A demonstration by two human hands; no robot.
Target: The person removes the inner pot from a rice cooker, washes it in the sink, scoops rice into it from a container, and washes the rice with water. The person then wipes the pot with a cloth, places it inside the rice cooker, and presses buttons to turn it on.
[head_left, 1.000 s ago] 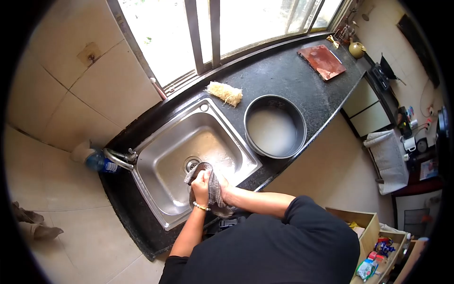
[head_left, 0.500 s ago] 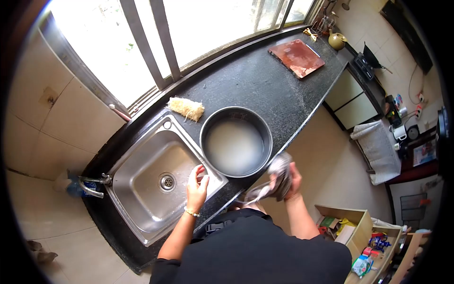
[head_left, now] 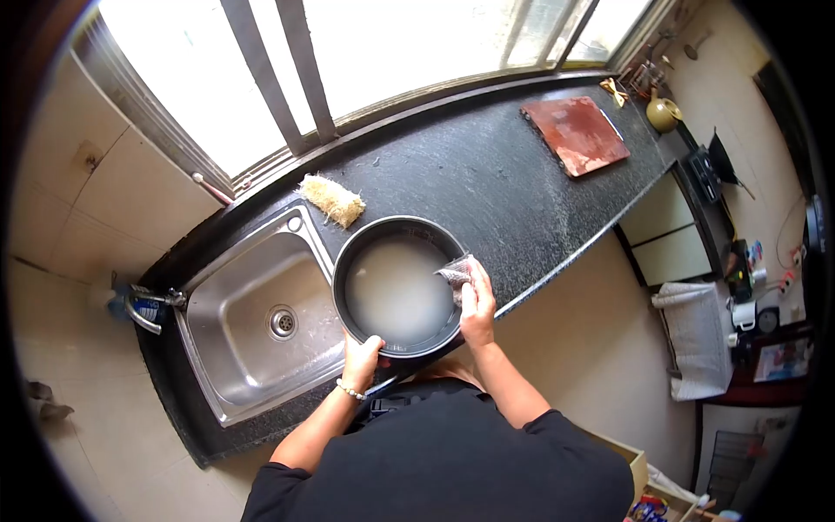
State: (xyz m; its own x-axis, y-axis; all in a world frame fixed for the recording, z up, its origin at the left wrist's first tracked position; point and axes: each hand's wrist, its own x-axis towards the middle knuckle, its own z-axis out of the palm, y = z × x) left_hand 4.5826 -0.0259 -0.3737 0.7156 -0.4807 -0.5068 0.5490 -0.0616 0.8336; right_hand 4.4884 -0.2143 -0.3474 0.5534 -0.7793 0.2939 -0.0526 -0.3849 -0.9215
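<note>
A dark, round pot (head_left: pixel 348 248) with cloudy whitish liquid (head_left: pixel 396 291) inside stands at the counter's front, beside the sink. My left hand (head_left: pixel 360 358) grips its near left side, thumb by the rim and the other fingers partly hidden below. At the pot's right rim, my right hand (head_left: pixel 477 304) holds a crumpled grey cloth (head_left: pixel 455 273), part of which hangs over the inner wall. The fingers of this hand are closed round the cloth.
To the left lies a steel sink (head_left: pixel 228 348) with a tap (head_left: pixel 146 315). A loofah-like scrubber (head_left: pixel 332 200) rests behind the pot. Farther right on the black counter (head_left: pixel 452 170) is a reddish-brown cutting board (head_left: pixel 576 135). A window runs along the back.
My left hand has come from above the sink to the pot's side. The right hand brought the cloth up from below the counter edge onto the rim. My view has shifted slightly.
</note>
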